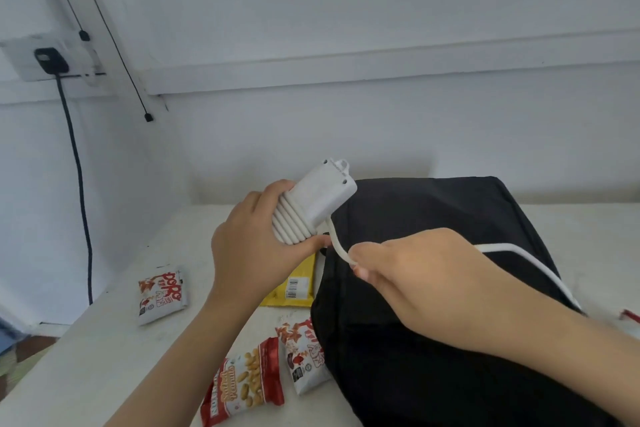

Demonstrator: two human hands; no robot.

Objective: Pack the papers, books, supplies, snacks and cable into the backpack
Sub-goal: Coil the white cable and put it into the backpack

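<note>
Our left hand [252, 243] grips the white adapter [320, 199], with cable [291, 224] wound round its near half. Its long axis tilts up and right, far end toward the wall [346, 114], above the backpack's [433, 218] left edge. Our right hand [415, 281] pinches the loose cable trailing across the backpack.

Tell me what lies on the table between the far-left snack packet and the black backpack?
The head view shows a yellow packet beside the backpack; the left wrist crosses above the bare table left of it.

Bare bench [104, 357] lies open at left — snack packets [242, 385] crowd beside the backpack [433, 357], wall [381, 149] close behind.
</note>
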